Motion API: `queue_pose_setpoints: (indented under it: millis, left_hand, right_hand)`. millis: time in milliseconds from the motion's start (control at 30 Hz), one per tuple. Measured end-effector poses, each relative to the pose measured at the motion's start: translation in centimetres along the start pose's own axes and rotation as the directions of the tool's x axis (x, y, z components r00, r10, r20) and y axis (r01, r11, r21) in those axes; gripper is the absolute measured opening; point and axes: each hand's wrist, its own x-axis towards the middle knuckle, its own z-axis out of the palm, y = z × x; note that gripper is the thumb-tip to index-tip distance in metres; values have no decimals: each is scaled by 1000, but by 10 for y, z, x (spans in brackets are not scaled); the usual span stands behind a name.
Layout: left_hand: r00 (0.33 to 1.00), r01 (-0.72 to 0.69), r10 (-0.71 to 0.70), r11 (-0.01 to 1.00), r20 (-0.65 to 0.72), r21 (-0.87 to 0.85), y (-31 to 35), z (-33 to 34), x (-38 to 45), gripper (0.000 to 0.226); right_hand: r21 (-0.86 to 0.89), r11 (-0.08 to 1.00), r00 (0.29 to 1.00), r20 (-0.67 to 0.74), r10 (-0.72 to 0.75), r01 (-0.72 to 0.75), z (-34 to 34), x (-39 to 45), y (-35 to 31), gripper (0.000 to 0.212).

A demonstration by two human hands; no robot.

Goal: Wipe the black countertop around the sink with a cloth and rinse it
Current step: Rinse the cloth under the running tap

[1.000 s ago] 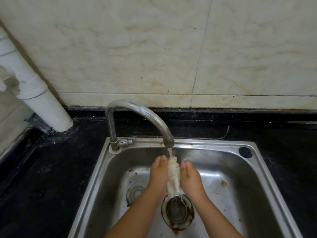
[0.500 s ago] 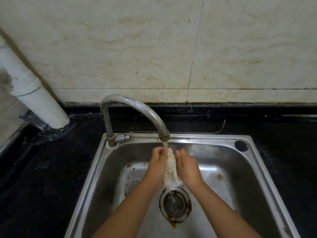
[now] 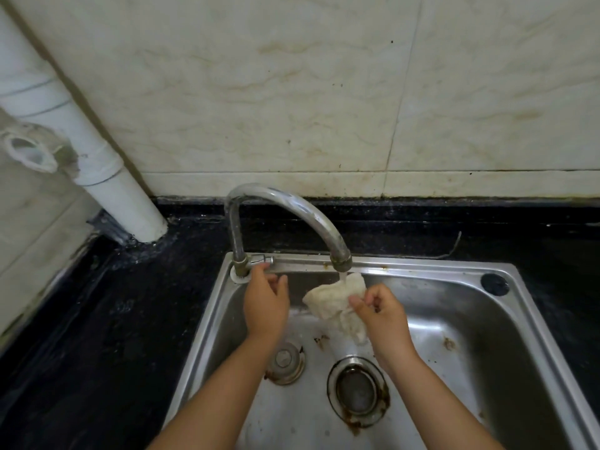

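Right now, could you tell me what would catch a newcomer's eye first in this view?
The right hand pinches a wet off-white cloth under the water running from the curved chrome faucet, over the steel sink. The left hand reaches to the small tap lever at the faucet's base. A rust-ringed drain strainer lies below, near the basin's middle.

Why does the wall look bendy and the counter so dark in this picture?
Head view: the wide-angle lens bows straight lines, so the white pipe leans and the tile seams curve. The light is dim, so the black countertop swallows detail. The faucet and sink catch soft glare. The cloth looks slightly soft under the water.
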Motion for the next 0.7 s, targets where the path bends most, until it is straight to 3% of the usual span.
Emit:
queue_pose_setpoints:
  millis: [200,333,567,700]
  left_hand:
    - [987,-130,143,978,-67,161,1,-2,22,23]
    - [973,-203,224,947,-61,250,4,-3,35,23]
    - [987,-114,142,946,-71,303,18,1,66,28]
    - [993,-108,115,970,-23,218,21,-3,44,42]
  right_hand:
    - [211,974,997,28,78,-83,-2,1,-9,23]
    - [224,969,994,55,98,-108,0,4,-9,27]
    - [320,933,986,59,155,-166,9,7,-17,27]
    - [398,898,982,70,177,-190,3,1,-25,25]
